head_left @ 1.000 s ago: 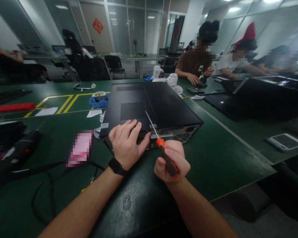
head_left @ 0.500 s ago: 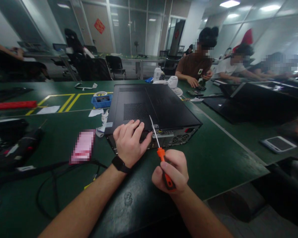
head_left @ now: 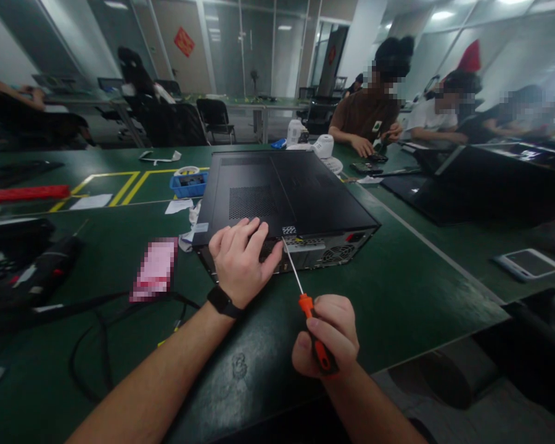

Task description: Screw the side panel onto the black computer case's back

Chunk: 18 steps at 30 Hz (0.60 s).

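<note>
A black computer case (head_left: 296,191) lies flat on the green table (head_left: 398,296), its rear panel facing me. My left hand (head_left: 240,262) rests on the case's near edge, fingers spread flat over the top and rear corner; a black watch sits on the wrist. My right hand (head_left: 328,339) is closed around the orange handle of a screwdriver (head_left: 305,302). Its thin metal shaft points up and away, the tip touching the rear panel just right of my left hand.
A blue parts tray (head_left: 187,185), white papers and a blurred pink item (head_left: 155,268) lie left of the case. Black cables and a dark power tool (head_left: 37,277) lie at far left. Other people work at the far right, beside another dark case (head_left: 467,185). A tablet (head_left: 530,264) lies right.
My right hand has drawn the screwdriver back toward me and down; its tip dropped from above the case top to the rear panel. The left hand stays on the case.
</note>
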### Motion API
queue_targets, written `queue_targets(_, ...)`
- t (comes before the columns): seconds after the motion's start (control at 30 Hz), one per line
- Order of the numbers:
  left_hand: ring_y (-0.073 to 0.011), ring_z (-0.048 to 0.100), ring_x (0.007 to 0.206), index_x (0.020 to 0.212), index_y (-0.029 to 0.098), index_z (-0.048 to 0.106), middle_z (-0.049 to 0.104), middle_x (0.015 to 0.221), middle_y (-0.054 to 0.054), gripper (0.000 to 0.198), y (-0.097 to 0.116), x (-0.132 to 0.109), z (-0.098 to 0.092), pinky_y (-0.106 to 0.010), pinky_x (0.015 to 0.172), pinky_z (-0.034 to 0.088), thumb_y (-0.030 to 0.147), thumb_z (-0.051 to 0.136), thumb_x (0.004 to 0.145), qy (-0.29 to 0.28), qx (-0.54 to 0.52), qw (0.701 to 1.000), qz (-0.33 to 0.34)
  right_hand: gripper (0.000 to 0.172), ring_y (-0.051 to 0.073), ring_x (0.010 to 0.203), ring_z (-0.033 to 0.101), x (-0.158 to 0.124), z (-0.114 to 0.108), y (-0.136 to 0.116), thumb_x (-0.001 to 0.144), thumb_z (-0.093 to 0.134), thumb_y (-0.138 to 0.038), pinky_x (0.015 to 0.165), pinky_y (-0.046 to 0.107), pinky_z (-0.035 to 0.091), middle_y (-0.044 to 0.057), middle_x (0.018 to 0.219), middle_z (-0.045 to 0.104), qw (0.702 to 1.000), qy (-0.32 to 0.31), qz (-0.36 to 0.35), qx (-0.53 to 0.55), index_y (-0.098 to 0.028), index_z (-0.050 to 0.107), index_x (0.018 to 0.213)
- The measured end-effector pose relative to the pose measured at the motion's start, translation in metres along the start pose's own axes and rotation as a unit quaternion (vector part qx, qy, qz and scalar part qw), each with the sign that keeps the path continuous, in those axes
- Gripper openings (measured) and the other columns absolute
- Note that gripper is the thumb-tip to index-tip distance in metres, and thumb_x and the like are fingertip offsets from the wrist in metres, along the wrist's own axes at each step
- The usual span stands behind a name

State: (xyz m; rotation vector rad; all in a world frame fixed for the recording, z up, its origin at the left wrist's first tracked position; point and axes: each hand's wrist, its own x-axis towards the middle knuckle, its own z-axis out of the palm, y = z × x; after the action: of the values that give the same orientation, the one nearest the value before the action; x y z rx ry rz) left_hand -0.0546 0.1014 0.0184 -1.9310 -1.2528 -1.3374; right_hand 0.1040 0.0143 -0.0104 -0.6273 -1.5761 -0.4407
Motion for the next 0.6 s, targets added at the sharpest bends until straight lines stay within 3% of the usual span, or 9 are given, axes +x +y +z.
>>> queue_targets(0.6,-0.0291,0.070,0.116,0.118,0.022,0.071,0.077,0.121,-0.009,0.033,0.0005,-0.0008,0.0003,-0.047,0.106,0.038,0.037,0.075,0.088,-0.001,-0.011,1.000,-0.007,0.027,0.017,0.074,0.057,-0.0030,-0.0008,-0.0012,0.079,0.054,-0.012,0.059,0.037,0.056,0.007,0.090,0.058,1.000,0.004,-0.007,0.028,-0.014,0.058,0.105)
